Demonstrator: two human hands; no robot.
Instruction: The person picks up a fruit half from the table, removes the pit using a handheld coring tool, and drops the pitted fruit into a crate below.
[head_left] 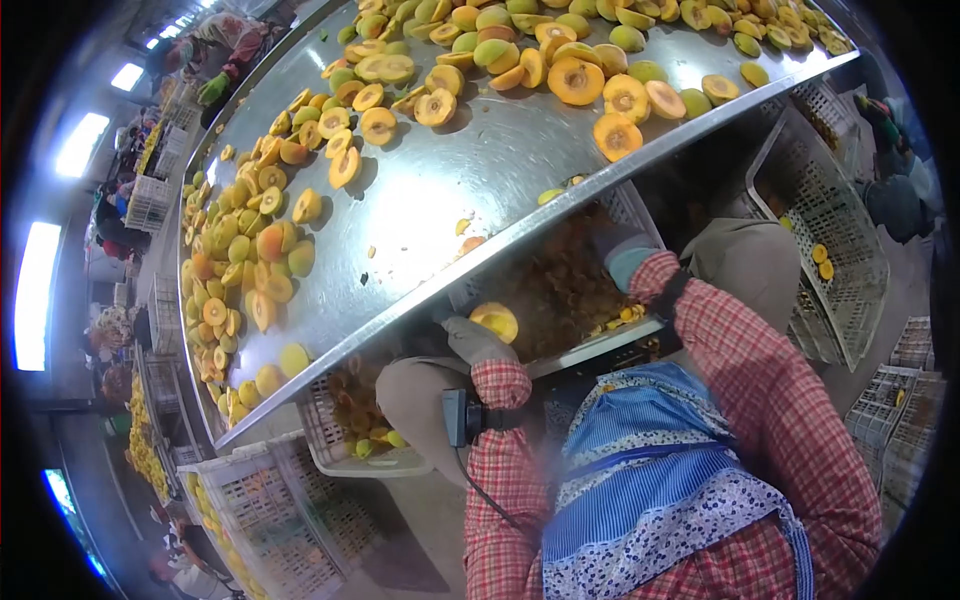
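Bright sheet metal fills the room ahead of both hands: a sloping steel table [420,230], its raised edge running just beyond the fingers. Whole and halved yellow fruit [245,262] lie heaped forward and to the left of the left hand, with more cut halves [577,80] along the far side, ahead of the right hand. Another person's green-gloved hand [212,91] shows past the table's far left side.

Below the near edge, the left hand [478,342], in a grey glove, is drawn in narrow and seems to hold a fruit half [495,321] at its rim. That half sits just at the fingertips, toward the right hand, its hollowed cut face turned up to view; being nearly round, it shows no clear long axis. The left hand is plainly the nearer one.

The right hand [625,258], also gloved, is across from it, farther forward and to the right, over a crate [597,347] of brown bits [560,290]. Its fingers are blurred and shadowed, so whether they are wide or closed on something cannot be told. Most of the brown bits lie between the two hands; a few yellow pieces [625,316] lie nearer the body, below the right hand.
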